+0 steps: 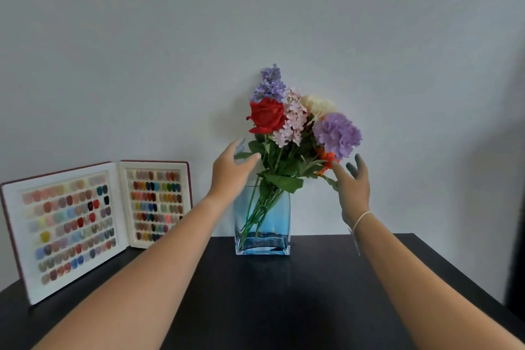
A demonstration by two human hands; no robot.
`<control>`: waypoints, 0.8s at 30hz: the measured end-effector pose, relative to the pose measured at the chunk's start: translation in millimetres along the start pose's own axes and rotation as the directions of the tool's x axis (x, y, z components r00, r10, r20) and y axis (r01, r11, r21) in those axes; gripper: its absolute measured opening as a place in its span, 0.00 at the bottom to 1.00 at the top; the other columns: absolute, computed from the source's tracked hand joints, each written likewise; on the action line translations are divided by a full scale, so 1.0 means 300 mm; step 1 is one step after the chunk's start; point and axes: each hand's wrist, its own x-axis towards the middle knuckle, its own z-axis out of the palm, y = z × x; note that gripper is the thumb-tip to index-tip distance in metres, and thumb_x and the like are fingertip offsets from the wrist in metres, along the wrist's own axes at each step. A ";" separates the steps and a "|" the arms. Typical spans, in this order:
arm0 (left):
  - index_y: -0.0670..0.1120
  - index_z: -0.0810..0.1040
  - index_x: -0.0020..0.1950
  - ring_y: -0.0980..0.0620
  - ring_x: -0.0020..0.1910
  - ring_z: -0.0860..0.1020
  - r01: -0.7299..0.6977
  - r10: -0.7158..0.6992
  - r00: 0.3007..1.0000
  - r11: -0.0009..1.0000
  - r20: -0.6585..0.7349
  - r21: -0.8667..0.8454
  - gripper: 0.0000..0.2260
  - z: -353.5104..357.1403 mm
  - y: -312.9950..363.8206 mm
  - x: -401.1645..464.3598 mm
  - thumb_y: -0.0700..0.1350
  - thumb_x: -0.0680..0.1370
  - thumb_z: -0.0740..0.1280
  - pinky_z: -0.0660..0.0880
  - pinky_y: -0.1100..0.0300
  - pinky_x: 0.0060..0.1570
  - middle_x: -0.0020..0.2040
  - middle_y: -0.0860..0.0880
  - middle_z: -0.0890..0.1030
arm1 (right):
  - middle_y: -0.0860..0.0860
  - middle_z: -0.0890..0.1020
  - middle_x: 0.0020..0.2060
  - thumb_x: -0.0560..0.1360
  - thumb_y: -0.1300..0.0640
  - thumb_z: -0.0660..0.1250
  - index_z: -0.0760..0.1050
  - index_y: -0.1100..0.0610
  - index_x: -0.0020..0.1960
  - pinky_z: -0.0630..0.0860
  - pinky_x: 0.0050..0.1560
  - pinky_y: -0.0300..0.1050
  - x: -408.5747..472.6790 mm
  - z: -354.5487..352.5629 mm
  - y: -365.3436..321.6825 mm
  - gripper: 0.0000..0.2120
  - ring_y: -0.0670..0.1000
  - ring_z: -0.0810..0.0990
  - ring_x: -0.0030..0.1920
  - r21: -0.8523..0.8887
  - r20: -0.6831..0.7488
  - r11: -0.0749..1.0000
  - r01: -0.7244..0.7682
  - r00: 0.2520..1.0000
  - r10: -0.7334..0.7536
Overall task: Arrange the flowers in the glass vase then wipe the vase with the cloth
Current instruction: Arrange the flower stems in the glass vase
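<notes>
A blue-tinted rectangular glass vase (274, 224) stands at the back of a black table (270, 298), against the wall. It holds a bunch of flowers (295, 128): a red rose, purple and pink sprays, a cream bloom, a purple carnation and an orange flower, with green stems leaning left inside the glass. My left hand (231, 170) is open beside the leaves on the bunch's left, fingertips at a leaf. My right hand (353, 185) is open on the right, fingers spread near the orange flower. No cloth is in sight.
An open red-edged display book (119, 207) with several rows of coloured nail samples leans against the wall at the left. The table's right edge runs diagonally at the right. A dark object (515, 207) stands at the far right.
</notes>
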 end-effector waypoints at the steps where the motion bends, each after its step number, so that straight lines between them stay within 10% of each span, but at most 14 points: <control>1: 0.49 0.65 0.70 0.55 0.54 0.73 0.011 -0.011 1.000 1.000 0.005 0.001 0.25 0.022 0.002 0.020 0.49 0.74 0.66 0.69 0.60 0.56 0.68 0.47 0.71 | 0.55 0.69 0.67 0.72 0.52 0.67 0.58 0.50 0.71 0.69 0.65 0.55 0.014 0.006 0.004 0.31 0.54 0.72 0.62 0.031 0.016 0.999 -0.018 1.000 0.017; 13: 0.45 0.71 0.66 0.47 0.63 0.74 0.037 -0.037 0.994 0.999 0.103 0.002 0.21 0.196 -0.045 0.151 0.46 0.74 0.67 0.70 0.49 0.64 0.64 0.46 0.76 | 0.52 0.80 0.49 0.74 0.54 0.64 0.72 0.51 0.57 0.74 0.58 0.53 0.130 0.076 0.030 0.12 0.53 0.78 0.50 0.097 0.146 0.994 -0.051 0.989 0.036; 20: 0.42 0.79 0.43 0.47 0.45 0.77 0.078 -0.086 0.995 0.987 -0.051 -0.138 0.08 0.205 -0.030 0.174 0.47 0.73 0.68 0.70 0.60 0.41 0.41 0.46 0.81 | 0.50 0.79 0.41 0.75 0.56 0.63 0.73 0.52 0.51 0.77 0.50 0.49 0.145 0.109 0.019 0.05 0.50 0.78 0.40 0.147 0.146 0.989 -0.021 0.989 -0.001; 24: 0.43 0.79 0.39 0.45 0.40 0.75 0.072 -0.081 0.995 0.988 -0.060 -0.139 0.07 0.180 -0.020 0.177 0.46 0.74 0.67 0.74 0.53 0.45 0.39 0.42 0.80 | 0.52 0.79 0.43 0.75 0.58 0.62 0.73 0.55 0.55 0.76 0.45 0.48 0.131 0.146 0.000 0.09 0.53 0.77 0.42 0.127 0.158 0.992 -0.004 0.987 -0.016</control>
